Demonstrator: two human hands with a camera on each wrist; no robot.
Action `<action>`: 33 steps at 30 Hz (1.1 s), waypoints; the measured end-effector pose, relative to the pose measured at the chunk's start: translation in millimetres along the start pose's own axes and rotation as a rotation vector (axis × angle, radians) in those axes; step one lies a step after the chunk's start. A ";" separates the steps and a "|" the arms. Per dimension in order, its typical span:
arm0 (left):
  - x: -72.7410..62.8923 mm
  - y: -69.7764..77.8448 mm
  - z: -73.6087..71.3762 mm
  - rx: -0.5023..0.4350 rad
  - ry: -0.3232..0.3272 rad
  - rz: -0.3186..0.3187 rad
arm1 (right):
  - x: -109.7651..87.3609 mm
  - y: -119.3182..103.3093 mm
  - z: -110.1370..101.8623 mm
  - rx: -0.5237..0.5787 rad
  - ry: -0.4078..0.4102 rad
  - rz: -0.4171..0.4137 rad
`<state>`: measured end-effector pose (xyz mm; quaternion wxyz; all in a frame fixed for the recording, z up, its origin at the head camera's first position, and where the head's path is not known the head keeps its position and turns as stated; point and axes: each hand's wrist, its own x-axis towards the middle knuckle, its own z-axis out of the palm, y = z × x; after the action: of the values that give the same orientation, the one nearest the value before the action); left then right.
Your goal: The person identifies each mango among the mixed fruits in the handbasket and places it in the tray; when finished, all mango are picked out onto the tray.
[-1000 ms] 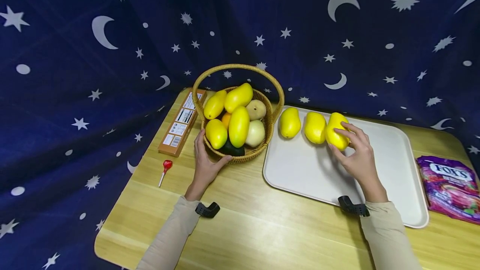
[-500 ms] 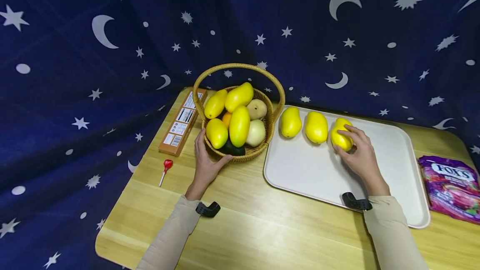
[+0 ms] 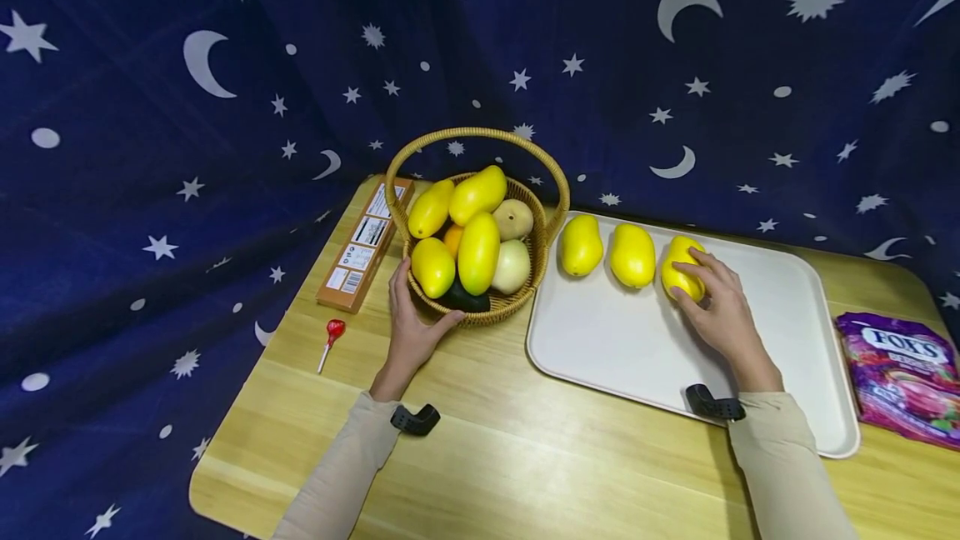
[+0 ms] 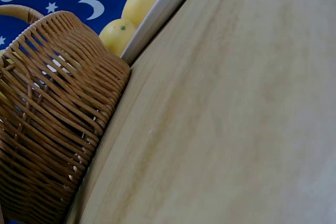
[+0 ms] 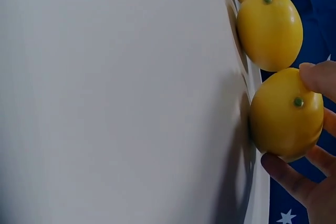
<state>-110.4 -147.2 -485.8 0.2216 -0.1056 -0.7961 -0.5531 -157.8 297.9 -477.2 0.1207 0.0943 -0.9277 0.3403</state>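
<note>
In the head view my left hand point(image 3: 416, 327) rests against the near left side of a wicker basket point(image 3: 517, 302), thumb along its front and fingers at its left rim. The basket, with a tall arched handle, holds several yellow mangoes point(image 3: 478, 252), round pale fruits point(image 3: 512, 266), an orange fruit and something dark green. My right hand point(image 3: 723, 311) holds a yellow mango point(image 5: 286, 116) at the back of a white tray point(image 3: 615, 340), thumb and fingers on opposite sides of it. Two more mangoes point(image 3: 632, 255) point(image 3: 581, 245) lie in line to its left.
A long orange-brown box point(image 3: 365, 244) lies left of the basket, and a red lollipop point(image 3: 330, 342) in front of it. At the right end sits a purple FOX'S candy bag point(image 3: 896, 373). A dark blue star-patterned cloth point(image 3: 480, 32) hangs behind the wooden table point(image 3: 525, 457).
My right hand has moved the mango slightly right and toward me, opening a gap from the middle mango; in the last half second it barely moves. The left hand stays at the basket.
</note>
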 end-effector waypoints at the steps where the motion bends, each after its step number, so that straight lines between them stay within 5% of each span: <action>1: -0.2 -0.1 -0.2 0.000 0.000 0.000 | 0.1 0.3 0.2 -0.003 0.003 0.003; 24: -0.1 -1.4 -0.6 0.002 0.002 0.009 | -1.7 -1.5 -1.4 -0.029 0.032 -0.007; 33: 0.4 0.2 -0.5 0.003 0.002 0.004 | -1.6 -27.3 2.3 -0.022 0.084 -0.085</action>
<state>-110.6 -147.6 -485.3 0.2235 -0.1065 -0.7964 -0.5518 -149.7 276.0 -462.8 0.1748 0.1181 -0.9208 0.3281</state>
